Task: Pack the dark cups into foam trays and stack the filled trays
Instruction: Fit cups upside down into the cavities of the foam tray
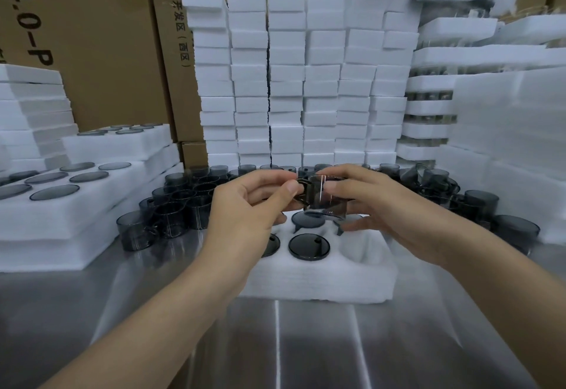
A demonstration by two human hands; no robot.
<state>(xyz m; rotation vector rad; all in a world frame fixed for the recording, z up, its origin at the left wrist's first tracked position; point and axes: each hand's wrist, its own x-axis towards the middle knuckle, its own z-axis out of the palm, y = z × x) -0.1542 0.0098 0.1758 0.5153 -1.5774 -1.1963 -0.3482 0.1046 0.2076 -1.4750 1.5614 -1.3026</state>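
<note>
A white foam tray (321,281) lies on the steel table in front of me, with dark cups seated in some pockets (309,246) and an empty pocket at its right. Above it I hold one smoky translucent cup (326,197). My left hand (254,202) pinches its handle side between thumb and fingers. My right hand (376,202) grips the cup's body from the right, fingers curled round it. Loose dark cups (171,205) stand crowded behind and to both sides of the tray.
Filled foam trays (76,192) are stacked at the left. Tall columns of empty foam trays (288,82) rise behind the cups, more filled stacks (435,107) at the right. Cardboard boxes (101,36) form the back wall. Bare steel table (306,342) lies nearest me.
</note>
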